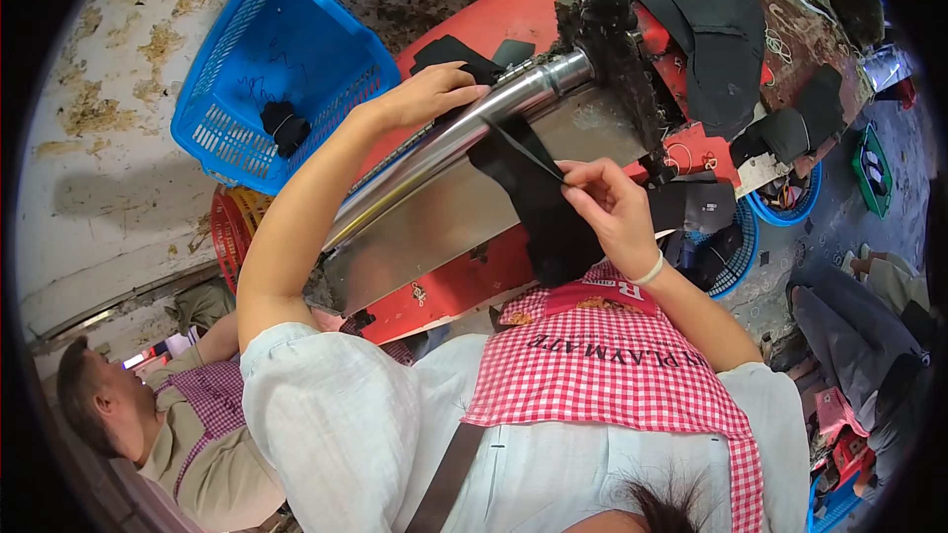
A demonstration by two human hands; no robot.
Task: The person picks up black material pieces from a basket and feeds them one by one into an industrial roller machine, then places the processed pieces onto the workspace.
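A shiny metal cylinder (494, 118) runs diagonally in front of me, joined to a dark, dirty machine head (607, 25). My right hand (607, 202) is closed in a pinch on the upper edge of a floppy black sheet piece (548, 222), which hangs on the near side of the cylinder. My left hand (430, 99) lies palm down across the far side of the cylinder, fingers stretched out. Beside its fingers is another black piece (454, 57). Whether the two pieces join behind the cylinder, I cannot tell.
A blue plastic basket (222, 123) with a small black bundle stands at the left. Large black pieces (726, 59) are stacked right of the machine on a red table (474, 10). More baskets (736, 271) stand at the lower right. Another person (188, 415) sits at the lower left.
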